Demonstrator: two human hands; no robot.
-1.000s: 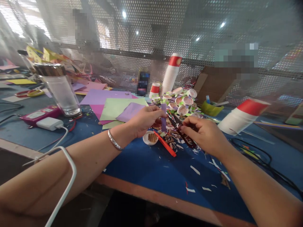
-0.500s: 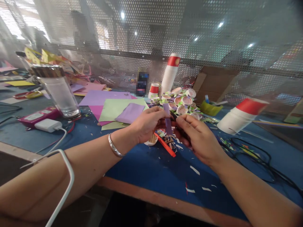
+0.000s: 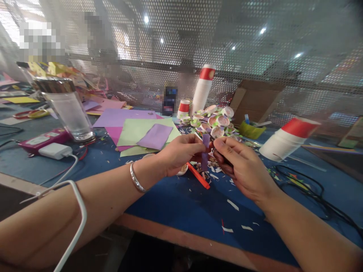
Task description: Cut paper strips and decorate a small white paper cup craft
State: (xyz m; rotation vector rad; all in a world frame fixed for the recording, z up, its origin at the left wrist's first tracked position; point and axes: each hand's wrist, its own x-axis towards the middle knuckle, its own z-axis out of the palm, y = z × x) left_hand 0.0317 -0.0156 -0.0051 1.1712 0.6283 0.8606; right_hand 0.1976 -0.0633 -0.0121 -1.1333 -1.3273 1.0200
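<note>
Between the thumb and fingers of my left hand [image 3: 185, 153] is a narrow purple paper strip [image 3: 205, 151], held upright. My right hand [image 3: 241, 162] is closed around what look like dark scissors [image 3: 226, 158], mostly hidden by the fingers; their tip is close to the strip. Under the hands lies an orange stick-like tool [image 3: 200, 176] among paper scraps [image 3: 213, 176]. A round white cup base [image 3: 183, 169] shows partly behind my left hand. Just beyond the hands is a heap of white paper discs [image 3: 217, 132] with green and purple bits.
Coloured paper sheets [image 3: 129, 132] lie left of centre. A water bottle [image 3: 69, 113] and a white charger [image 3: 55, 150] stand farther left. Stacked paper cups [image 3: 203, 88] rise at the back; more cups [image 3: 286, 141] lean at right, near black cables [image 3: 309, 185]. A white cable [image 3: 82, 211] crosses my left forearm.
The purple strip and my left fingers have shifted slightly right and down. My right hand has moved a little right, and the dark tool's tip has drawn back from the strip.
</note>
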